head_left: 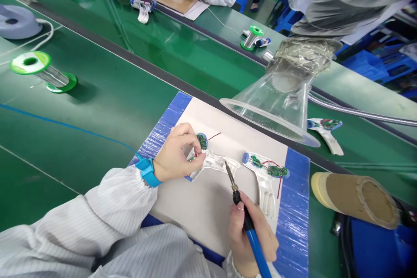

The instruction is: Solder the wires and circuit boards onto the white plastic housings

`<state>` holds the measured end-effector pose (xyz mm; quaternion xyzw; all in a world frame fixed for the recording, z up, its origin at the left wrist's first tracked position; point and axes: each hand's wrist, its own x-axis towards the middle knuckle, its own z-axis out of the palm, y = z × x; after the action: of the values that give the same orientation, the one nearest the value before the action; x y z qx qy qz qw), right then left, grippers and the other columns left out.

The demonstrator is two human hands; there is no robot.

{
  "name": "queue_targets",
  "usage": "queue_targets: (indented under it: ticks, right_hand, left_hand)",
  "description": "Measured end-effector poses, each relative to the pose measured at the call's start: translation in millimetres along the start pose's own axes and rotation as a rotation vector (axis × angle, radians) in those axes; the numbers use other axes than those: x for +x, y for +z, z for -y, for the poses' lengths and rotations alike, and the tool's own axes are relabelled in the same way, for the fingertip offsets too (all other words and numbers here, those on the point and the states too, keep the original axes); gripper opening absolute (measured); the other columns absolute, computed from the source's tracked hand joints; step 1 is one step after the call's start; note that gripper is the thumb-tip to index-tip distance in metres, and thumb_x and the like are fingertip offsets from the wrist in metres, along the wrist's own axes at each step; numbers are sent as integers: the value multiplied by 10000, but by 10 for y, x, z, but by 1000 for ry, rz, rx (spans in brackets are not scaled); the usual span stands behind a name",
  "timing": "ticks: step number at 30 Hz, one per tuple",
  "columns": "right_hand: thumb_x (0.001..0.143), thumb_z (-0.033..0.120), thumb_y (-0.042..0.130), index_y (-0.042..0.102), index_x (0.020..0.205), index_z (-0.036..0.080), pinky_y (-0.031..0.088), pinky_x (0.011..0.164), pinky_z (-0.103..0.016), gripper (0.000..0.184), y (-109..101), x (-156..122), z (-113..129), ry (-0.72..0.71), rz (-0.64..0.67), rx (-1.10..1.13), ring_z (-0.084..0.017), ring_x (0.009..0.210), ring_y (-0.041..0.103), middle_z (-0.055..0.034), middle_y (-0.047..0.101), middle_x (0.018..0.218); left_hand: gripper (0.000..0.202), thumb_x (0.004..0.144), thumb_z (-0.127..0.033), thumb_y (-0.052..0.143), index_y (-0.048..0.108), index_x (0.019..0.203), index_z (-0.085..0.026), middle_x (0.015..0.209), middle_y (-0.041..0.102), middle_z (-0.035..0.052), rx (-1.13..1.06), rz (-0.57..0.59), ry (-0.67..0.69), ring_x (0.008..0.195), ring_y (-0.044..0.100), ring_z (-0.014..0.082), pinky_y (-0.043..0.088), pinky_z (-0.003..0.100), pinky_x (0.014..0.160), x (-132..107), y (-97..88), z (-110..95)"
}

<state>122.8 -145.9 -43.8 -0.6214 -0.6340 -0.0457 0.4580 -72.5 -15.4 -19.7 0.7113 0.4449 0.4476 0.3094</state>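
On one board (195,217), two white casings are laid: the left casing (217,162) is partly hidden by the left hand (179,152), whose fingers are curled over it, though whether anything is pinched cannot be told; the right casing (264,180) is left uncovered. One soldering iron (249,221), gripped by the right hand (252,234) and cut off at the near edge, is pointed at the left casing, contact unclear. Two spools are seen, a left spool (54,76) and a far spool (250,40).

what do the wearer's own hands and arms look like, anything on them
Both the left hand and right hand are ungloved. The white left sleeve is loose and finely striped, gathered at the cuff. A blue wristband joins a thin blue cord.
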Motion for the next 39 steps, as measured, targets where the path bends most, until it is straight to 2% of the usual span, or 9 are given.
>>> queue_targets:
  ticks: [6, 21, 25, 27, 30, 32, 34, 36, 39]
  right_hand:
    - [878, 169, 639, 694, 1085, 188, 564, 657, -278, 216, -9, -9, 15, 103, 62, 3, -157, 643, 694, -40, 733, 824]
    - [880, 169, 650, 665, 1123, 177, 553, 692, -224, 243, -7, 45, 7, 9, 129, -49, -128, 689, 704, -23, 738, 858]
    - [875, 174, 658, 669, 1120, 179, 554, 669, -229, 246, -15, 22, -9, 5, 120, -53, -131, 671, 702, -27, 737, 882]
    - [883, 191, 651, 665, 1135, 178, 555, 667, -233, 252, -15, 15, -20, 4, 109, -50, -136, 677, 702, -33, 735, 892]
    - [896, 200, 637, 638, 1198, 178, 560, 706, -239, 303, 4, 24, -45, 3, 108, -40, -150, 754, 711, -44, 732, 930]
    - [902, 197, 628, 606, 1247, 177, 565, 763, -252, 346, 35, 43, -70, -21, 126, -10, -165, 846, 712, -53, 726, 986]
    - [911, 192, 613, 570, 1289, 179, 566, 824, -264, 380, 76, 64, -98, -58, 165, 26, -171, 930, 702, -58, 713, 1045]
    - [920, 196, 601, 546, 1313, 194, 561, 868, -263, 397, 117, 81, -120, -70, 210, 31, -165, 990, 688, -50, 701, 1089]
    - [935, 210, 577, 514, 1346, 223, 556, 897, -254, 416, 159, 97, -121, -44, 237, 0, -158, 1037, 675, -34, 689, 1136]
  left_hand:
    - [103, 733, -150, 679, 605, 668, -178, 762, 553, 14, 0, -4, -5, 753, 546, 159, 414, 351, 765, 5, 30, 16]
    - [119, 734, -176, 692, 608, 650, -171, 744, 567, 7, 19, -12, 26, 742, 565, 152, 374, 350, 772, -1, 67, 56]
    - [150, 762, -200, 726, 624, 655, -177, 696, 628, 1, -68, -60, 54, 765, 622, 159, 385, 348, 809, 7, 37, 65]
    - [194, 781, -235, 730, 604, 646, -173, 652, 651, -1, -160, -107, -20, 719, 638, 155, 418, 338, 793, 16, 9, 50]
    - [236, 859, -309, 650, 537, 698, -179, 602, 658, -9, -339, -201, -215, 538, 609, 127, 471, 286, 612, 33, -31, 26]
    - [191, 892, -334, 603, 514, 800, -191, 531, 625, -35, -428, -261, -306, 505, 627, 143, 501, 271, 557, 49, -50, 33]
    - [186, 900, -328, 592, 531, 1008, -189, 498, 609, -57, -441, -293, -344, 549, 672, 174, 554, 297, 612, 70, -64, 68]
    - [337, 915, -314, 566, 510, 1221, -185, 546, 648, -45, -377, -286, -336, 617, 701, 187, 580, 338, 714, 96, -72, 117]
    - [303, 931, -290, 502, 629, 1182, -179, 906, 755, 63, -194, -148, -249, 947, 707, 214, 528, 380, 946, 143, -53, 169]
